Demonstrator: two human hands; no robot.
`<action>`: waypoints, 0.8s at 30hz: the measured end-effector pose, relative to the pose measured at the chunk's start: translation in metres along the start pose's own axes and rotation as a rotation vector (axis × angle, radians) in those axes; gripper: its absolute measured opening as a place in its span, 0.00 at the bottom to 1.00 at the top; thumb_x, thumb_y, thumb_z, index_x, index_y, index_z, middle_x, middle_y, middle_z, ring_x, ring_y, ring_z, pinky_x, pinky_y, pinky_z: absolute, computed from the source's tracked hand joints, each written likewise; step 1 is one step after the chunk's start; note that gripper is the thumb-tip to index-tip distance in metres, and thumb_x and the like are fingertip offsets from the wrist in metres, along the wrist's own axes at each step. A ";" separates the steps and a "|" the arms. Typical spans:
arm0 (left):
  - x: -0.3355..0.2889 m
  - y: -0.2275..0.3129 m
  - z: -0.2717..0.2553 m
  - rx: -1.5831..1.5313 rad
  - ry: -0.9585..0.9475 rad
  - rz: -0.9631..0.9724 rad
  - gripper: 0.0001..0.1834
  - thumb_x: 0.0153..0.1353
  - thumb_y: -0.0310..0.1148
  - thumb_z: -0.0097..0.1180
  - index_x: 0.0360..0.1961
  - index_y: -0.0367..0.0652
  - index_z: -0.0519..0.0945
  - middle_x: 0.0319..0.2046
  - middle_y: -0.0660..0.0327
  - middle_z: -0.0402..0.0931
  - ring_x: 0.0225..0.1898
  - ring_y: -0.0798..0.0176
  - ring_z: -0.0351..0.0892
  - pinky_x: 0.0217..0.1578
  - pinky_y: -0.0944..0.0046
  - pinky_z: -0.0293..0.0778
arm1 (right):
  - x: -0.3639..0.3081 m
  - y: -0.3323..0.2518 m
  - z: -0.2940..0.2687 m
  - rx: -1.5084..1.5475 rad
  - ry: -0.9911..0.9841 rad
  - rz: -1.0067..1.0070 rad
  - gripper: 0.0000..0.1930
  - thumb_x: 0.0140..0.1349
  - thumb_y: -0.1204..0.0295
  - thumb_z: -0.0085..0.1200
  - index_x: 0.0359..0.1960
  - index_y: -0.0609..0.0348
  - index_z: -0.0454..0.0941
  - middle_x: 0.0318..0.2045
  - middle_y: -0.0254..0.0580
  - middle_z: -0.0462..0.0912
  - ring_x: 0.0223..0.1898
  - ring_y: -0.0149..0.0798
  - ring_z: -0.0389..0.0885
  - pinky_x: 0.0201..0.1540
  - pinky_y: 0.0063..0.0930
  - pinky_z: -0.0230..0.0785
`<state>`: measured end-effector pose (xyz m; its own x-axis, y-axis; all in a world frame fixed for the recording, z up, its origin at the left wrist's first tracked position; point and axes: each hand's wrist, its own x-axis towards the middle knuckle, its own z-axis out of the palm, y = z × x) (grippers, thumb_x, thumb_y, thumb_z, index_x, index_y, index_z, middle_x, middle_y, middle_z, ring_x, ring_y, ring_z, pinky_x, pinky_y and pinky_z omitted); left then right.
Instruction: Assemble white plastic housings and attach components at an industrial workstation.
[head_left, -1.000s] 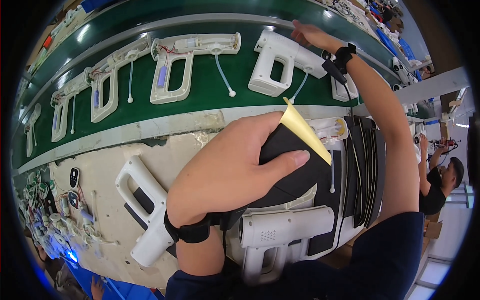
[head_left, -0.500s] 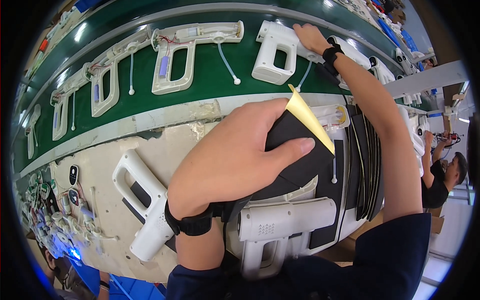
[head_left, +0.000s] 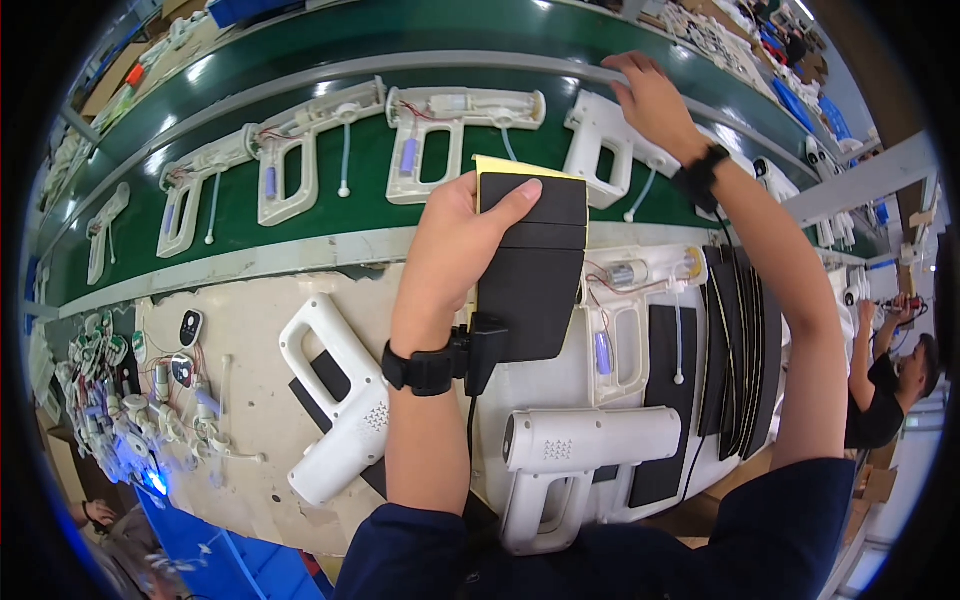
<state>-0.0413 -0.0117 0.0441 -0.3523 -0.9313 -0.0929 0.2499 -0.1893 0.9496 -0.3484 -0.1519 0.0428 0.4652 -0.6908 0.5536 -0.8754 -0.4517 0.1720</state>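
My left hand (head_left: pixel 448 240) grips a black foam sheet (head_left: pixel 530 300) with a yellow backing along its edge, thumb on the front. The sheet has cut lines across its upper part. Over the green conveyor, my right hand (head_left: pixel 655 105) is empty, its fingers and thumb apart. Near it lies a closed white gun-shaped device (head_left: pixel 592 140) with a thin tube hanging down. An open gun-shaped housing (head_left: pixel 632 340) with a motor, red wires and a purple battery lies on the bench, partly behind the foam sheet. Two closed white gun-shaped devices (head_left: pixel 600 440) (head_left: pixel 345 425) lie nearer me.
Several open housings (head_left: pixel 425 150) rest along the green conveyor (head_left: pixel 350 215). Black foam strips (head_left: pixel 740 350) are stacked at the bench's right. Circuit boards and wired parts (head_left: pixel 130 400) pile up at the left, beside a blue light. A co-worker (head_left: pixel 895 370) stands far right.
My left hand has turned the foam sheet more upright, its black face toward me. My right hand has let go of the closed device on the conveyor and lifted. My view has shifted.
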 end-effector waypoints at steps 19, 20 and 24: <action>0.008 -0.018 -0.006 0.390 0.216 0.181 0.21 0.59 0.41 0.62 0.38 0.28 0.76 0.33 0.44 0.80 0.34 0.47 0.81 0.38 0.56 0.74 | 0.060 -0.081 -0.002 1.113 -0.647 0.278 0.13 0.63 0.69 0.59 0.41 0.69 0.82 0.35 0.42 0.82 0.38 0.30 0.79 0.41 0.25 0.71; 0.007 -0.018 -0.007 0.397 0.230 0.177 0.21 0.59 0.41 0.62 0.38 0.28 0.76 0.33 0.44 0.80 0.34 0.47 0.81 0.38 0.56 0.74 | 0.072 -0.080 0.017 0.830 -0.483 0.138 0.14 0.63 0.68 0.59 0.42 0.68 0.82 0.36 0.45 0.82 0.37 0.36 0.80 0.42 0.28 0.71; 0.004 -0.017 -0.009 0.354 0.176 0.083 0.22 0.59 0.42 0.62 0.36 0.29 0.75 0.34 0.44 0.80 0.34 0.47 0.81 0.38 0.55 0.74 | 0.088 -0.095 0.063 0.434 -0.285 -0.072 0.16 0.60 0.65 0.59 0.41 0.68 0.82 0.41 0.55 0.80 0.42 0.57 0.78 0.48 0.38 0.71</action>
<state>-0.0391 -0.0152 0.0245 -0.1766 -0.9838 -0.0326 -0.0661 -0.0212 0.9976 -0.2158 -0.2053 0.0240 0.5924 -0.7482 0.2988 -0.7330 -0.6545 -0.1854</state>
